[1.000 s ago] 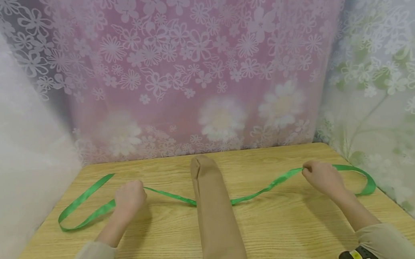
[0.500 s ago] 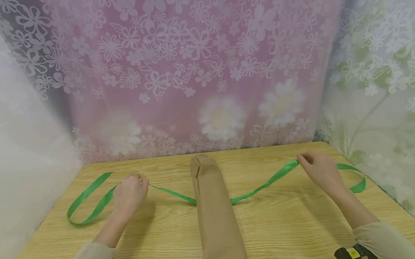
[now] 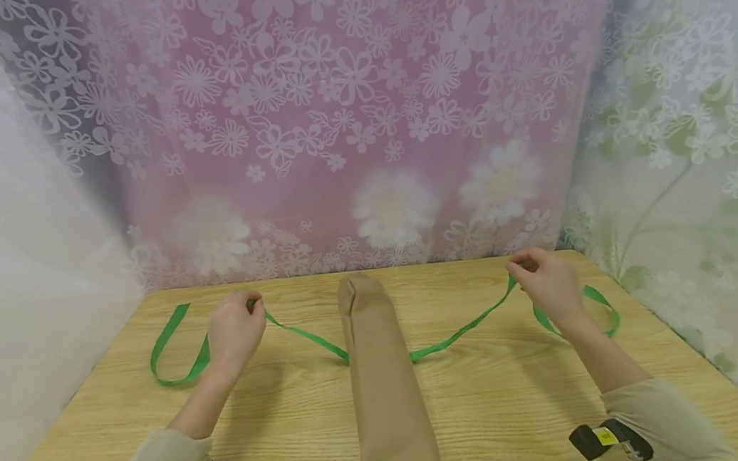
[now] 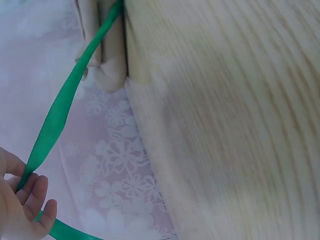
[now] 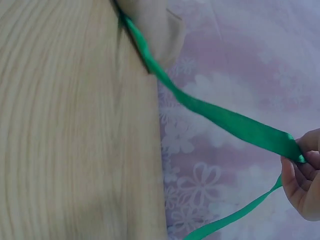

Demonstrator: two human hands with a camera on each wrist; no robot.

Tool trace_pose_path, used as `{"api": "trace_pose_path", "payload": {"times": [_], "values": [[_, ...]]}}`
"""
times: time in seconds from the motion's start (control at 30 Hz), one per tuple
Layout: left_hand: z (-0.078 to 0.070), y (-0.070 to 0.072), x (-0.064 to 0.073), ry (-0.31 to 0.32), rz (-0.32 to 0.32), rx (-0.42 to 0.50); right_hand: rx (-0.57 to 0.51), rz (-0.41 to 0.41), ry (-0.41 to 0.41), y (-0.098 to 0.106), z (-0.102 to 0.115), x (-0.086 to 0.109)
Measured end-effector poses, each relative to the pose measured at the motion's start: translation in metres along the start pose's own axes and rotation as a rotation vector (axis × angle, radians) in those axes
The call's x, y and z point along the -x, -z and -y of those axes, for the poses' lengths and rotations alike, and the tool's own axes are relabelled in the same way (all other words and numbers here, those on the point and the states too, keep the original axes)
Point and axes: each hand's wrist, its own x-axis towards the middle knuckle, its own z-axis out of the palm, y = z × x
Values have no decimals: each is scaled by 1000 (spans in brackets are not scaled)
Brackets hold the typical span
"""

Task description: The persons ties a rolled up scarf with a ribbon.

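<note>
A long green ribbon [image 3: 308, 337] passes under a rolled or folded tan cloth [image 3: 389, 379], which lies lengthwise down the middle of the table. To the left of the cloth, my left hand [image 3: 237, 332] pinches the ribbon between thumb and fingers, above the tabletop. Out on the right, my right hand [image 3: 549, 289] pinches the other side of it and stands a little higher. Both stretches slope down to the cloth. Each wrist view shows the ribbon [image 4: 55, 120] running from the fingers to the cloth [image 5: 155, 30]. Loose tails hang behind both hands.
The wooden table [image 3: 292, 421] meets a pink flowered curtain [image 3: 363, 152] at its back edge. Pale sheets [image 3: 38, 282] hang along both sides. The left tail of the ribbon loops over the table; the right tail curls near the right edge.
Both hands have risen with the ribbon, the right one also moving inward to the left. The loose loops on either side have drawn in and shrunk. The tan cloth stays put.
</note>
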Motion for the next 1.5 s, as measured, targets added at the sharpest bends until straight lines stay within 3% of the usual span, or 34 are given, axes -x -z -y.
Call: {"api": "trace_pose_path", "payload": {"times": [0.3, 0.5, 0.83, 1.0, 1.2, 1.5], "values": [[-16, 3, -6, 174, 35, 199, -194, 52, -77, -6, 20, -6], [-28, 6, -8, 202, 32, 247, -286, 114, -131, -6, 31, -10], [-49, 10, -11, 251, 123, 310, -389, 229, -150, -11, 46, -15], [-59, 12, -16, 247, 164, 334, -345, 288, -125, -13, 54, -20], [-70, 8, -21, 230, 214, 353, -210, 395, -83, -19, 62, -22], [-86, 3, -24, 231, 339, 409, -58, 494, 14, -28, 79, -19]]}}
